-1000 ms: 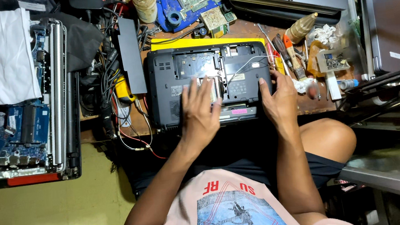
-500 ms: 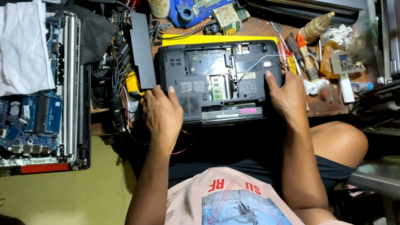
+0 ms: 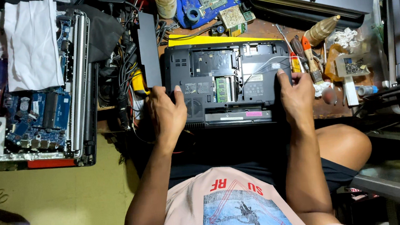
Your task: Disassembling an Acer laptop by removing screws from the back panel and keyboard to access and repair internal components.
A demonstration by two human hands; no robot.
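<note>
Black laptop base between curled left hand, right hand.

Floor: yellowish and worn, seen at the lower left.
Workbench: brown wood, crowded with parts.
Metal shelf: grey, placed at the lower right.
Light: bright, given from above.

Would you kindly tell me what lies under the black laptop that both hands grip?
Beneath the black laptop, a yellow slab shows along its far edge. The left hand and right hand hold its sides. The rest underneath is covered.
</note>
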